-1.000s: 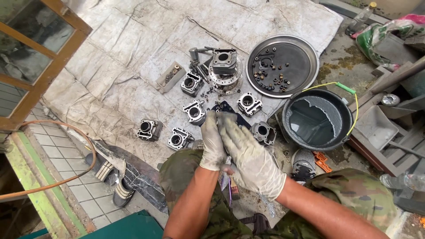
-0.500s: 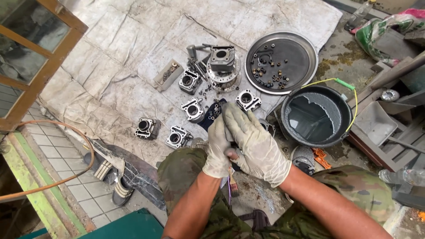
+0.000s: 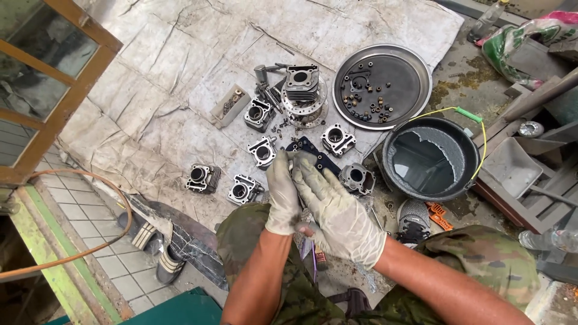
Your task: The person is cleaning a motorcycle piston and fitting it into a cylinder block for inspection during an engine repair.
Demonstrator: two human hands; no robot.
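Note:
Both of my hands wear dirty pale gloves and meet above my lap. My left hand (image 3: 281,194) grips the near edge of a flat dark metal part (image 3: 317,155). My right hand (image 3: 341,215) lies over the same part from the right, fingers spread along it. Several grey engine cylinders lie on the stained cloth (image 3: 150,90) just beyond: one (image 3: 264,151) left of my fingertips, one (image 3: 336,139) ahead, one (image 3: 357,178) to the right. A small tool (image 3: 317,257) with a coloured handle shows below my hands.
A round metal tray (image 3: 409,81) holds several small bolts and rings. A black bucket (image 3: 430,157) with liquid stands at the right. More cylinders (image 3: 203,178), (image 3: 242,190), (image 3: 301,84) lie on the cloth. Sandals (image 3: 168,265), an orange hose (image 3: 114,198) and a wooden frame (image 3: 72,90) are at left.
My hands have stayed together on the dark part and turned it slightly, with more of it showing past my fingertips. The view has shifted a little.

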